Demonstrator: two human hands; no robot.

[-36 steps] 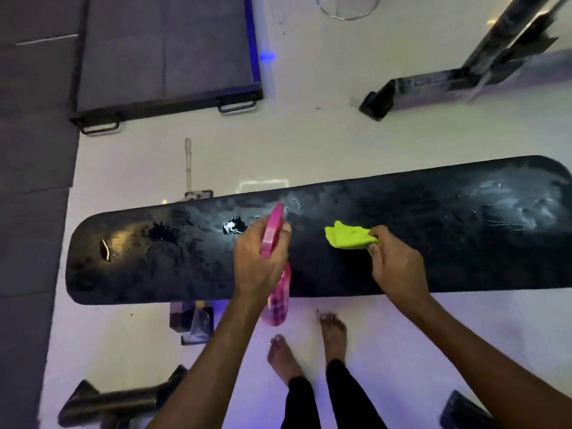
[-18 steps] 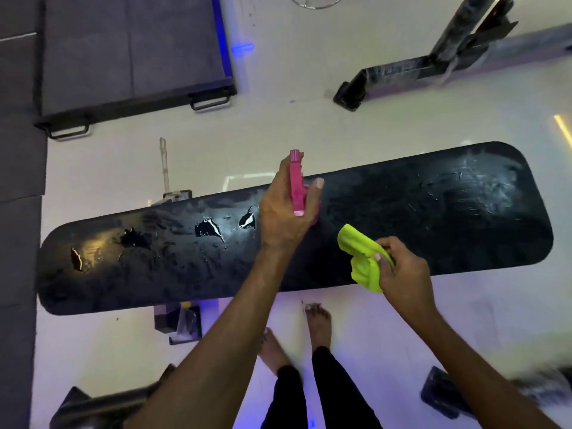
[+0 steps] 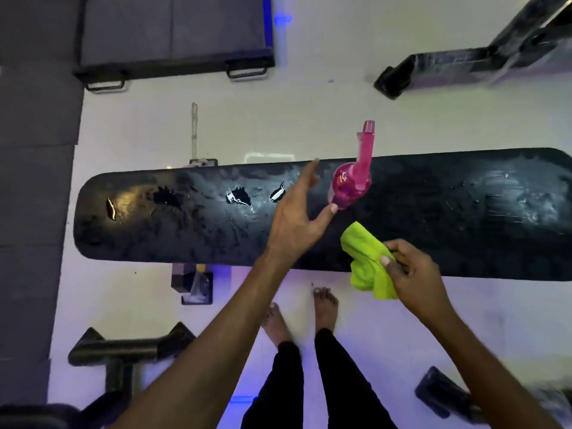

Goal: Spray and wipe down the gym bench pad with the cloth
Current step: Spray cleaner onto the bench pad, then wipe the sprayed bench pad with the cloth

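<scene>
The long black bench pad runs across the view, with wet glints and torn spots on its left half. A pink spray bottle stands on the pad near its far edge, nozzle pointing away from me. My left hand is just left of it with fingers spread, and only the thumb tip touches the bottle's base. My right hand grips a bunched lime-green cloth over the pad's near edge.
My bare feet stand on the white floor below the pad. A black bench foot lies at lower left and a black machine frame at upper right. A dark platform with handles sits at top left.
My left hand carried the spray bottle to the right, set it on the pad and opened. The right hand drew the cloth back to the pad's near edge.
</scene>
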